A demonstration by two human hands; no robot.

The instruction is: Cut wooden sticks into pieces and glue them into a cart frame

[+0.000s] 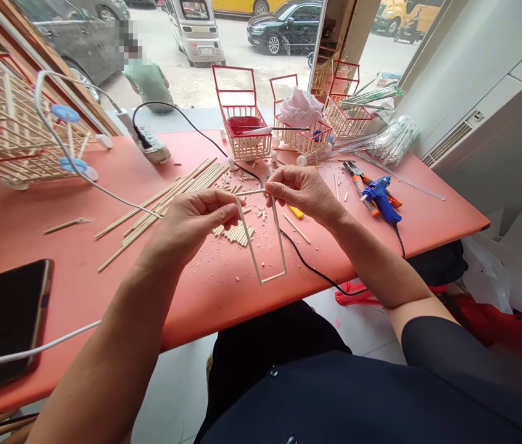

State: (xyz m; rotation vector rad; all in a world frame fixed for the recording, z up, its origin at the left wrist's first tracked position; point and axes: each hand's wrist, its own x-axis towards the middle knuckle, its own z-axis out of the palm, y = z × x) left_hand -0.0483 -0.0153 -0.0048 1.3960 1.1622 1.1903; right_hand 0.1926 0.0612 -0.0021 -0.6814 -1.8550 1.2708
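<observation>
Both my hands hold a narrow four-sided frame of thin wooden sticks [250, 246] over the table. My left hand [196, 219] pinches its upper left corner between thumb and fingers. At the upper right corner, my right hand [298, 190] has its fingertips closed on the frame. The frame's lower end hangs toward me, near the table's front edge. Beneath and beyond it lie a row of short cut sticks [237, 233], scattered bits and a bundle of long wooden sticks [168, 196]. A yellow tool [296, 211] lies partly hidden below my right hand.
Small stick-built carts [248, 132] stand at the back; a larger cart [6, 123] is at left. A blue glue gun [382, 200] and orange-handled pliers [360, 182] lie right. A phone [6, 320], a power strip [152, 143] and cables [307, 262] are on the pink table [224, 302].
</observation>
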